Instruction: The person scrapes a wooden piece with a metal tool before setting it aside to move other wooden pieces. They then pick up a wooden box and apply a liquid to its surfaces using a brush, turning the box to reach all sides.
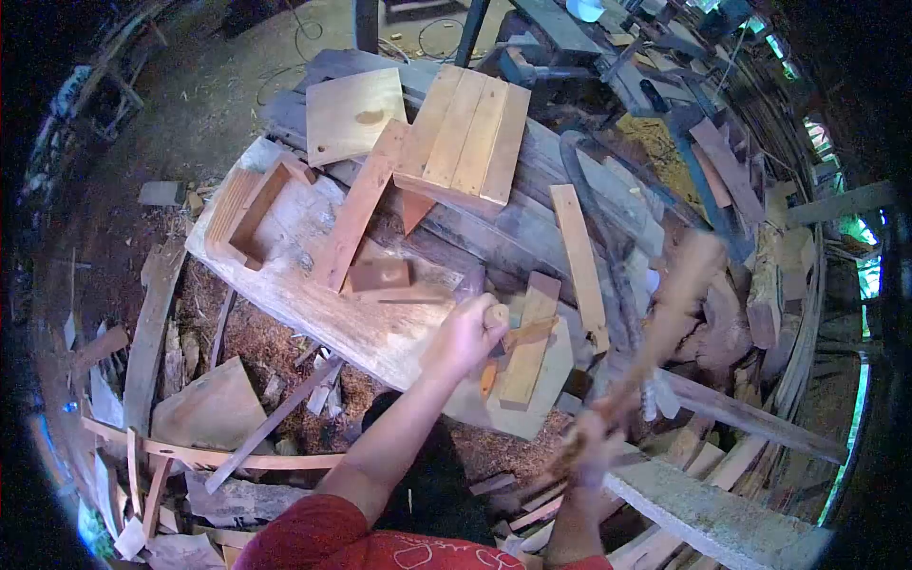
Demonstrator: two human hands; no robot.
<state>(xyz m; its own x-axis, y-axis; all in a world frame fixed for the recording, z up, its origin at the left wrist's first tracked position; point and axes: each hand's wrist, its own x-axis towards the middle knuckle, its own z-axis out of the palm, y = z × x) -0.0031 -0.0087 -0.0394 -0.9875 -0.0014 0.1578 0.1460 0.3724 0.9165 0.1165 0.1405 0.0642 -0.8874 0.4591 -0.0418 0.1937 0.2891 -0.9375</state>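
Observation:
My left hand [467, 334] is closed in a fist round an upright tool that looks like a chisel. The round butt of its wooden handle [498, 314] shows above the fist; the blade is hidden. Just right of this hand lies a wooden block [528, 351], with an orange-handled tool [488, 377] beside it. My right hand [593, 435] is wrapped round the lower end of a wooden mallet [665, 318]. The mallet is smeared by motion and slants up to the right, apart from the chisel.
A slatted wooden panel [464, 133], a flat board [353, 112] and a reddish plank [363, 211] lie across the workbench [313, 309]. A U-shaped wooden piece [252, 214] sits at the left end. A narrow strip [579, 266] rests on the right. Scrap wood surrounds the bench.

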